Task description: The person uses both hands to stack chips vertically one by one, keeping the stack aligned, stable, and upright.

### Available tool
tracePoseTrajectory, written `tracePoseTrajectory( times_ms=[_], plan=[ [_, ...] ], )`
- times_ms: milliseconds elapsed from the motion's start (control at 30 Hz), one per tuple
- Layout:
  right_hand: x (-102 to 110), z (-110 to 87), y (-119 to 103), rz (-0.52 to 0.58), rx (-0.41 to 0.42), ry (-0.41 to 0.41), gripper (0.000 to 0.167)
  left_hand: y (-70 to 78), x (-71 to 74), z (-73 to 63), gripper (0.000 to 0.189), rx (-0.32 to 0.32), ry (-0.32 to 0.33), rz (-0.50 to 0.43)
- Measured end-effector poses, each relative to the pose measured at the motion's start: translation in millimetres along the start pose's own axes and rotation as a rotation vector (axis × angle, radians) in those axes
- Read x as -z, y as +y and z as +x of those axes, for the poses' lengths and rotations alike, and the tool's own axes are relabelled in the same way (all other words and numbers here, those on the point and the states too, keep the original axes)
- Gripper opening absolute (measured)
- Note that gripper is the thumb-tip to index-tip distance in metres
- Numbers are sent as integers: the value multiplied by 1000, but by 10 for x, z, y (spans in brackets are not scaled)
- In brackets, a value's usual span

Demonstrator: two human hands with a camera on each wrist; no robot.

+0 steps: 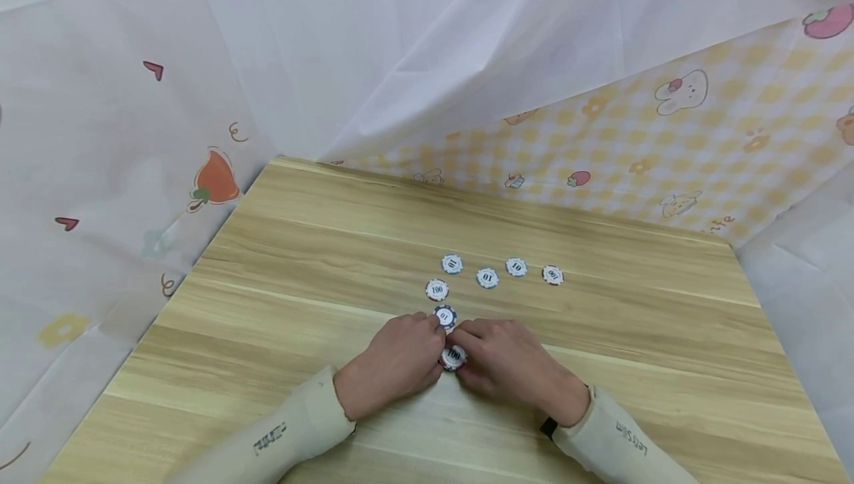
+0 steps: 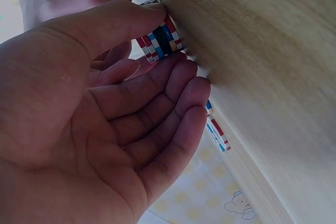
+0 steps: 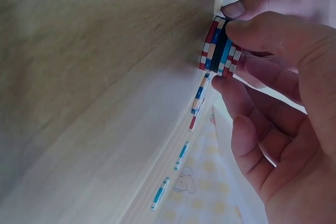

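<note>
A short stack of poker chips [image 1: 454,357] stands on the table between the two hands, with a chip marked 100 on top. Red, blue, black and white edges show on the stack [image 3: 220,48] in the right wrist view. My left hand [image 1: 400,354] pinches it from the left with thumb and fingertips. From the other side my right hand [image 1: 510,358] pinches the same stack between thumb and fingers. Just beyond the fingers lies a blue-edged chip marked 10 [image 1: 445,316]. Behind that is a red-edged 100 chip [image 1: 437,290].
Farther back lie a 10 chip [image 1: 451,264], a second 10 chip [image 1: 487,277], a third 10 chip [image 1: 516,267] and a 100 chip [image 1: 552,274]. The wooden table [image 1: 300,247] meets a patterned cloth [image 1: 614,150] at its back edge.
</note>
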State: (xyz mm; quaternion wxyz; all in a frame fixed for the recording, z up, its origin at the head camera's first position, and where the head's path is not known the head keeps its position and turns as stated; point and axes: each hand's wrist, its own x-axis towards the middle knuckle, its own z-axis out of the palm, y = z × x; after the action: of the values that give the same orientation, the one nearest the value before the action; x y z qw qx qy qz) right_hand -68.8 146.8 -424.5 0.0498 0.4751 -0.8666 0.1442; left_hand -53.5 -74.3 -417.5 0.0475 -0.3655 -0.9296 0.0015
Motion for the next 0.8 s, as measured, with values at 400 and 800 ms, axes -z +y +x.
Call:
tracePoseTrajectory(
  times_ms=[400,800],
  plan=[
    [121,-113,145,55,-74,13,36,4,10,7,22,11,-13,-17],
    [233,-312,538,-38,-194,75,27,11,25,-3,22,10,-38,-12]
  ],
)
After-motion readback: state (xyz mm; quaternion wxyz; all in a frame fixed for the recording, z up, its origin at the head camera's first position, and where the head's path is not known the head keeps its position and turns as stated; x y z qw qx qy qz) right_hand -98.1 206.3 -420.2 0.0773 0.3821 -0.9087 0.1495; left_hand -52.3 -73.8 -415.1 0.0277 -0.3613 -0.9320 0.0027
